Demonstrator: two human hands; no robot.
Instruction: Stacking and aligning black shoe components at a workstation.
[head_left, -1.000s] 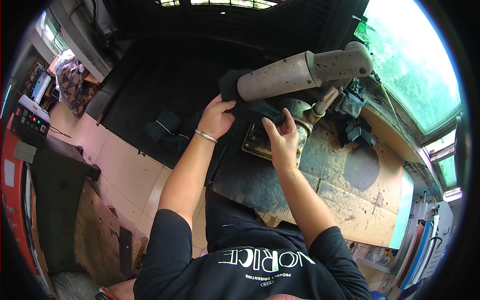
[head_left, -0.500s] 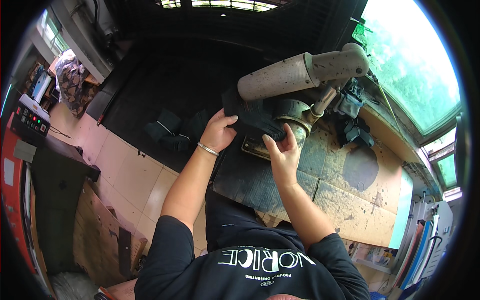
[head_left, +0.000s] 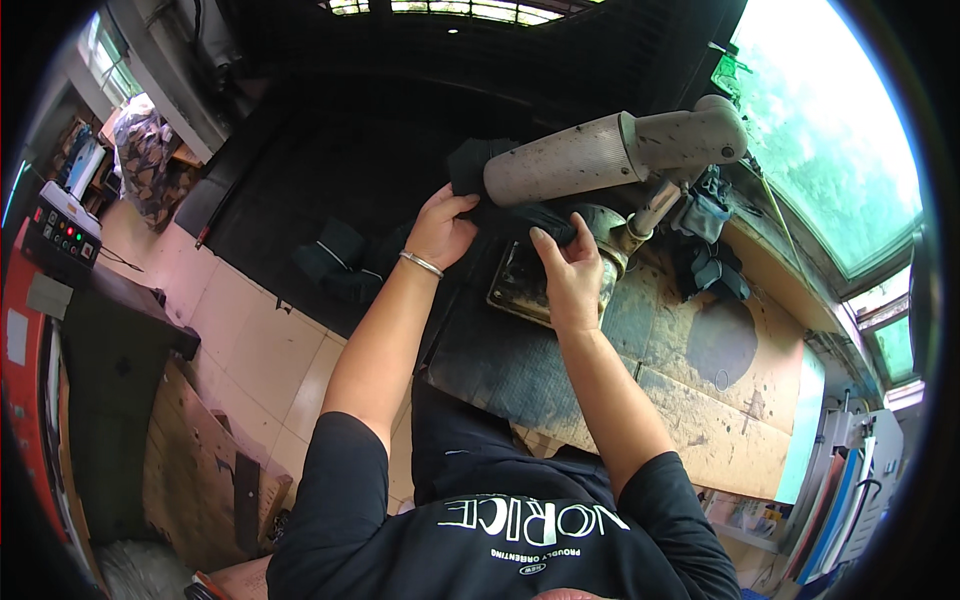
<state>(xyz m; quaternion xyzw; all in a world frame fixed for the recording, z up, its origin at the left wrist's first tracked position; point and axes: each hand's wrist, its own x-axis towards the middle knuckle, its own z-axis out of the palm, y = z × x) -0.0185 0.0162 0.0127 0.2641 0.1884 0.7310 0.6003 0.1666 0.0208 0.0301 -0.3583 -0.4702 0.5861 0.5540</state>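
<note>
A piece of dark cloth (head_left: 470,166) is stretched between my two hands, passing behind and below the grey cylindrical head of a machine (head_left: 560,158). My left hand (head_left: 440,235), with a silver bracelet at the wrist, pinches its left side between thumb and fingers. On the other side, my right hand (head_left: 574,275) grips the right end with thumb and forefinger, beside the machine's round metal base (head_left: 612,262). A worn metal box-like part (head_left: 518,285) sits below the cloth. The cloth's middle is dark and hard to make out.
Folded dark cloth pieces (head_left: 335,255) with pale bands lie left on the black table (head_left: 280,150). Stained cardboard (head_left: 700,400) covers the surface at right. More dark cloth pieces (head_left: 712,270) rest by the window. A control box with lit buttons (head_left: 70,228) stands far left.
Both hands have shifted away from me with the cloth, up toward the machine head. More of the metal box-like part now shows below the cloth.
</note>
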